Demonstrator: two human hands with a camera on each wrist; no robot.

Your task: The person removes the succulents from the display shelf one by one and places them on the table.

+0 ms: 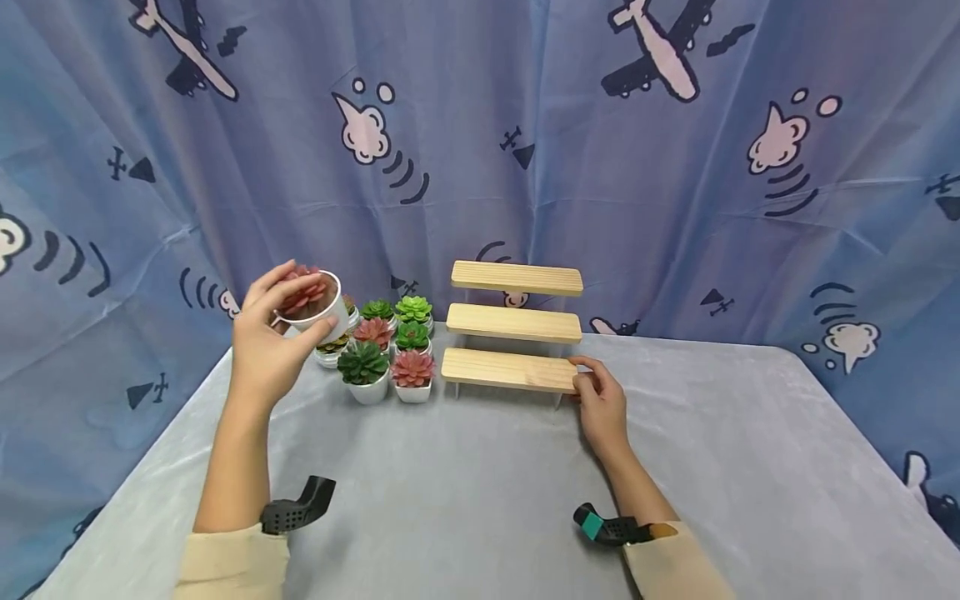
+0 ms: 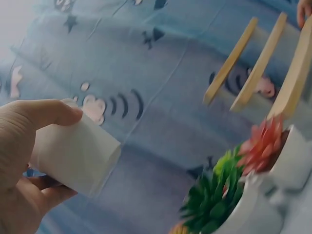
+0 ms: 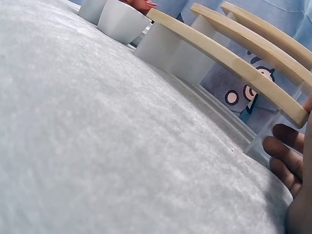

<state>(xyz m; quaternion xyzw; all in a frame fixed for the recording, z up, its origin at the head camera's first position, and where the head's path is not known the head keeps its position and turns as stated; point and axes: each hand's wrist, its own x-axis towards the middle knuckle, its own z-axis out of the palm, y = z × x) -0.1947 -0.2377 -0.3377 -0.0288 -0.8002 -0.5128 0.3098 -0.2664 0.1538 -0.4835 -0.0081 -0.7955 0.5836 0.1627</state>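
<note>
My left hand (image 1: 266, 342) grips a potted red succulent (image 1: 318, 312) by its white pot, raised above the table and tilted so its plant faces my head camera. In the left wrist view, thumb and fingers wrap the white pot (image 2: 78, 151), while the plant itself is hidden. At the right end of a three-tier wooden display stand (image 1: 510, 369), my right hand (image 1: 602, 408) holds the lowest board. The right wrist view has its fingers (image 3: 285, 155) curled below that board (image 3: 234, 61), near the clear support. All three boards carry nothing.
Left of the stand, several potted succulents cluster on the grey-white table (image 1: 465, 492): a dark green one (image 1: 363, 364), a pink-red one (image 1: 413, 371) in front, and lighter green ones (image 1: 413, 309) behind. A blue curtain (image 1: 465, 125) with printed planes hangs behind.
</note>
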